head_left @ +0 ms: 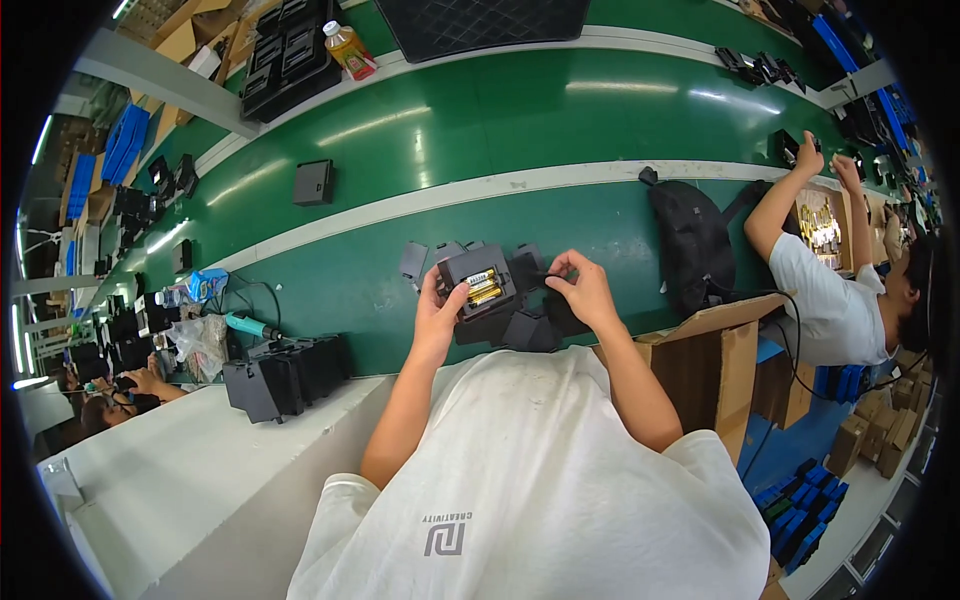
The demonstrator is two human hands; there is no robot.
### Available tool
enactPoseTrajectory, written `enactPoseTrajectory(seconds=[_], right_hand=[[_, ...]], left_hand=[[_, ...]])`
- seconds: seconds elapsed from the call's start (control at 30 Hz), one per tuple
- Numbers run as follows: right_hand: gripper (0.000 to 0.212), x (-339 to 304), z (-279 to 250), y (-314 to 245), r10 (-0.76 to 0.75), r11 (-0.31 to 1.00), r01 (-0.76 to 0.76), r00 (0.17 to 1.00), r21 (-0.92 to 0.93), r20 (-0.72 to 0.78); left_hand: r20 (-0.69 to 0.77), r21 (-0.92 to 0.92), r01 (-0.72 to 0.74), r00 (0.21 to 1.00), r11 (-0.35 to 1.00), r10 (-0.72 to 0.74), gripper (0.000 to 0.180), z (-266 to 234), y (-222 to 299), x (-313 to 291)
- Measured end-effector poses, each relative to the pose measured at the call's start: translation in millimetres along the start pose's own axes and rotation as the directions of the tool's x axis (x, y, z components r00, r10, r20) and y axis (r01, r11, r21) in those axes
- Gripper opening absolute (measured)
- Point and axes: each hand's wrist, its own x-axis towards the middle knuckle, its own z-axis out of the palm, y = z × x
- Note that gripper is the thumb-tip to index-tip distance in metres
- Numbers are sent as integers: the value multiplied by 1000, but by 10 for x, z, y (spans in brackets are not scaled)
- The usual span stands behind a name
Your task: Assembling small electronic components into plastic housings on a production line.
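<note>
My left hand point(437, 312) grips a black plastic battery box point(462, 268) by its left side, thumb near the front. Several gold-and-black cylindrical batteries point(484, 289) lie side by side in its open compartment, which faces up. Just right of the box, my right hand point(588, 292) has its thumb and forefinger pinched at the edge of a small dark piece, too dark to name. Under and around both hands lie several black plastic covers point(531, 331), some overlapping, on the green bench mat point(370, 260).
A black backpack point(690, 245) lies to the right, beside an open cardboard box point(715, 350). A teal electric screwdriver point(250, 326) and stacked black cases point(285, 375) are at left. One black case point(314, 183) sits on the green conveyor point(480, 120) beyond. A co-worker point(825, 290) works at right.
</note>
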Motion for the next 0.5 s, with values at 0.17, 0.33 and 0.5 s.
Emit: enactPoseTrajectory(seconds=[0.17, 0.33, 0.5], right_hand=[[9, -28, -73, -22, -83, 993, 99, 978, 70, -194], [14, -156, -191, -241, -64, 977, 116, 960, 179, -273], [14, -381, -152, -709, 38, 938, -18, 998, 347, -51]], left_hand=[[139, -100, -4, 990, 995, 18, 54, -18, -30, 6], [204, 0, -56, 977, 998, 55, 59, -43, -122, 62], [310, 100, -207, 936, 973, 167, 61, 79, -108, 23]])
